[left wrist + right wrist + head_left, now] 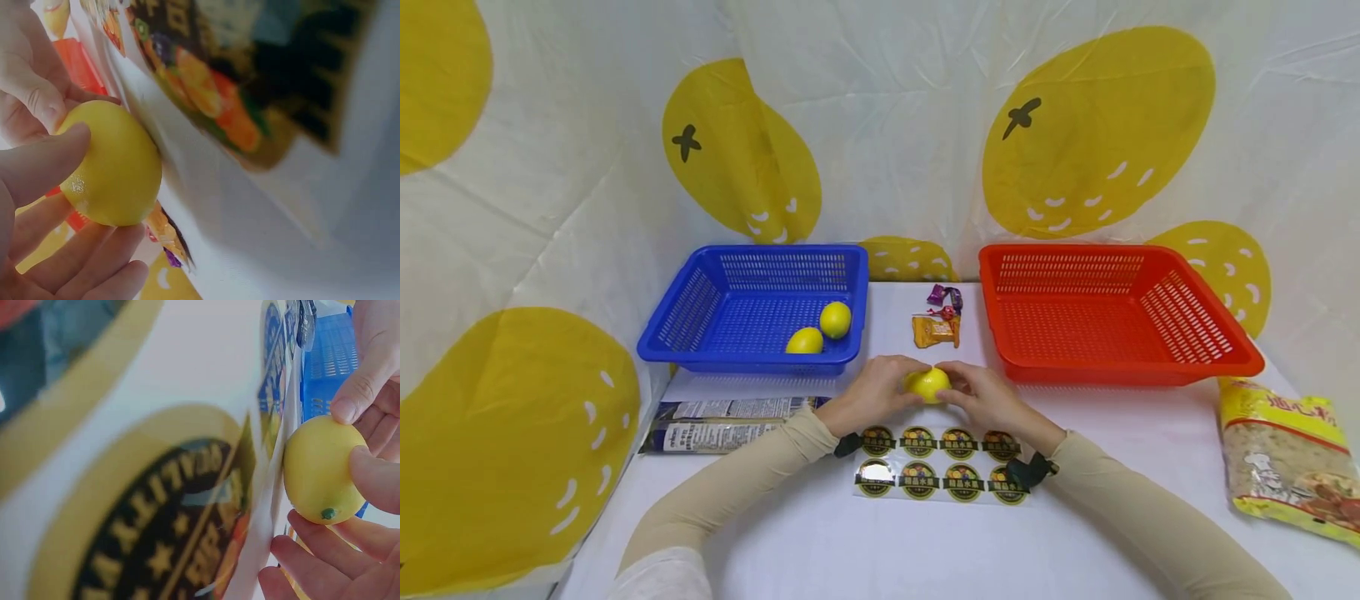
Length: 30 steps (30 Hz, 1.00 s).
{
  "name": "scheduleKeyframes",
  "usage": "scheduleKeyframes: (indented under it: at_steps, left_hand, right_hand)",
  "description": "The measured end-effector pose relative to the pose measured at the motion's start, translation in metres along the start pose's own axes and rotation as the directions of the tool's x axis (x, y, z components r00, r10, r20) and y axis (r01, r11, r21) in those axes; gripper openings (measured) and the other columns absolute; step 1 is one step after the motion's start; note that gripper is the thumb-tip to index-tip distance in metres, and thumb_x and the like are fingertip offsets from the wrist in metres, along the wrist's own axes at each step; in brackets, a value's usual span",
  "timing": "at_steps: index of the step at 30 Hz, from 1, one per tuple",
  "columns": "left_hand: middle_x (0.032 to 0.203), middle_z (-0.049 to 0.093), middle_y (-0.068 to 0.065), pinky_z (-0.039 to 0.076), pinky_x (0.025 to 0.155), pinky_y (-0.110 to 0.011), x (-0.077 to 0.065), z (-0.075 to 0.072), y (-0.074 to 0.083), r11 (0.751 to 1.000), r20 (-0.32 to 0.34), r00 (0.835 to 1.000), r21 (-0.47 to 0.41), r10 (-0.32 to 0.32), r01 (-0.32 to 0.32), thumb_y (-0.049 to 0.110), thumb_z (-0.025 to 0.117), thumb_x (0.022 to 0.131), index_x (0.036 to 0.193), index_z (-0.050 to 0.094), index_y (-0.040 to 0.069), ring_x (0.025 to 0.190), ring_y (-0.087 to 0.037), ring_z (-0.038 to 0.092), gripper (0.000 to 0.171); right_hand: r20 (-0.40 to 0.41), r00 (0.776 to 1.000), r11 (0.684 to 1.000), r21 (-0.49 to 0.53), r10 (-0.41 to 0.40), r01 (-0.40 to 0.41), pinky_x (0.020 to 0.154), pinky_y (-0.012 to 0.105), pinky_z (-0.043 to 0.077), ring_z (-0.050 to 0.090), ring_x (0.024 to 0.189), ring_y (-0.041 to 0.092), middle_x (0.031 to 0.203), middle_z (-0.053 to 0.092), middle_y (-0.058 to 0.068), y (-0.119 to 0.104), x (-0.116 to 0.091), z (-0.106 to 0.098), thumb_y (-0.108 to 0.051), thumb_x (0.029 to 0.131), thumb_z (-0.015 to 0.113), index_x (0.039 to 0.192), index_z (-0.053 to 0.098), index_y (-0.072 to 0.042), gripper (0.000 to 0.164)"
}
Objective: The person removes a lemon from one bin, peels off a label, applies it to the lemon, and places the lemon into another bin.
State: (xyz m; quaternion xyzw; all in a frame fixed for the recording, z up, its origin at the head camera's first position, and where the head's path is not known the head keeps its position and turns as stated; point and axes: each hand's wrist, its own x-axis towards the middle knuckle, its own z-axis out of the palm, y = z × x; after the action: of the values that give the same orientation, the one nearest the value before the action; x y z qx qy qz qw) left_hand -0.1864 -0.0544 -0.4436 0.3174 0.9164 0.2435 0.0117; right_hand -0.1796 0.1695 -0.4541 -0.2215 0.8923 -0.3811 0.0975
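Both hands hold one yellow lemon (pixel 929 385) low over the white table, just behind a sheet of round fruit stickers (pixel 940 463). My left hand (pixel 880 389) grips it from the left, thumb on the near side and fingers around the far side. From the right, my right hand (pixel 987 398) has its thumb and fingers against the same lemon. A green-brown stem end shows on the lemon (pixel 322 465) in the right wrist view. In the left wrist view a small pale patch marks the lemon (pixel 115 169). Stickers loom blurred in both wrist views.
Behind on the left stands a blue basket (pixel 752 367) holding two lemons (pixel 820 328). A red basket (pixel 1097 372) is behind on the right. Wrapped snacks (pixel 936 331) lie between them. Dark packets (pixel 722 425) lie left, a yellow-topped bag (pixel 1285 458) far right.
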Motion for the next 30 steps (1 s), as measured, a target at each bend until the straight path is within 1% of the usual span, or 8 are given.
scheduleKeyframes:
  at_steps: [3,6,10,13,16,20,26,30]
  left_hand:
    - [0.133,0.071,-0.008,0.053,0.108,-0.037,-0.002,0.000,-0.002,1.000,-0.010,1.000,-0.027,-0.016,0.016,0.017,0.080,0.089,0.133,0.067,0.008,0.124,-0.023,0.067,0.047]
    - [0.135,0.070,-0.009,0.052,0.110,-0.039,-0.004,-0.001,-0.004,0.998,-0.009,0.999,-0.055,-0.042,0.042,0.018,0.079,0.090,0.134,0.066,0.007,0.126,-0.025,0.066,0.047]
    - [0.136,0.070,-0.009,0.054,0.107,-0.038,-0.004,-0.001,-0.007,0.991,0.006,0.996,-0.105,-0.087,0.087,0.021,0.077,0.093,0.136,0.064,0.007,0.124,-0.025,0.068,0.048]
    - [0.135,0.070,-0.008,0.056,0.103,-0.037,-0.003,0.000,-0.010,0.985,0.011,0.994,-0.133,-0.107,0.108,0.024,0.075,0.094,0.138,0.063,0.009,0.121,-0.024,0.069,0.048]
    - [0.134,0.071,-0.009,0.056,0.103,-0.036,-0.001,0.001,-0.012,0.983,0.013,0.993,-0.138,-0.119,0.120,0.027,0.075,0.094,0.138,0.063,0.009,0.120,-0.024,0.070,0.049]
    - [0.133,0.071,-0.009,0.057,0.102,-0.036,0.002,0.003,-0.014,0.983,0.013,0.991,-0.128,-0.133,0.133,0.029,0.075,0.094,0.138,0.063,0.008,0.119,-0.024,0.070,0.050]
    - [0.131,0.072,-0.010,0.056,0.102,-0.036,0.008,0.004,-0.016,0.985,0.010,0.990,-0.100,-0.142,0.142,0.028,0.073,0.096,0.137,0.064,0.007,0.118,-0.024,0.071,0.047]
    - [0.130,0.072,-0.010,0.056,0.102,-0.036,0.010,0.005,-0.016,0.981,0.017,0.987,-0.110,-0.161,0.162,0.028,0.073,0.096,0.137,0.064,0.007,0.118,-0.023,0.071,0.047]
  right_hand:
    - [-0.005,1.000,1.000,-0.013,0.013,-0.013,0.096,0.048,0.057,0.069,0.110,0.029,0.130,0.071,0.016,0.001,0.001,0.000,-0.023,0.097,0.071,0.141,0.058,-0.004,0.050]
    - [-0.009,1.000,0.999,-0.029,0.014,-0.014,0.100,0.051,0.055,0.068,0.117,0.033,0.135,0.068,0.017,0.003,0.002,-0.001,-0.022,0.097,0.071,0.142,0.057,-0.004,0.050]
    - [-0.005,1.000,0.999,-0.038,0.005,-0.005,0.108,0.057,0.050,0.062,0.128,0.038,0.143,0.063,0.019,0.003,0.003,-0.002,-0.021,0.098,0.070,0.143,0.056,-0.003,0.051]
    - [-0.006,1.000,0.998,-0.057,0.006,-0.007,0.112,0.059,0.046,0.060,0.131,0.039,0.143,0.062,0.020,0.002,0.004,-0.002,-0.022,0.098,0.069,0.144,0.055,-0.002,0.052]
    - [-0.015,1.000,0.997,-0.074,0.016,-0.017,0.112,0.060,0.045,0.061,0.130,0.039,0.141,0.063,0.021,0.002,0.004,-0.002,-0.023,0.099,0.068,0.146,0.053,-0.002,0.054]
    - [-0.042,0.998,0.997,-0.061,0.042,-0.045,0.111,0.060,0.046,0.063,0.127,0.037,0.141,0.064,0.017,0.002,0.006,-0.002,-0.024,0.099,0.068,0.145,0.054,-0.007,0.051]
    - [-0.107,0.994,0.998,-0.064,0.004,-0.011,0.110,0.059,0.047,0.064,0.126,0.037,0.137,0.068,0.016,0.005,0.009,-0.001,-0.020,0.099,0.068,0.139,0.061,-0.009,0.041]
    - [-0.105,0.994,0.998,-0.046,0.030,-0.035,0.110,0.058,0.048,0.063,0.129,0.037,0.139,0.066,0.014,0.005,0.010,-0.001,-0.021,0.100,0.066,0.141,0.061,-0.011,0.042]
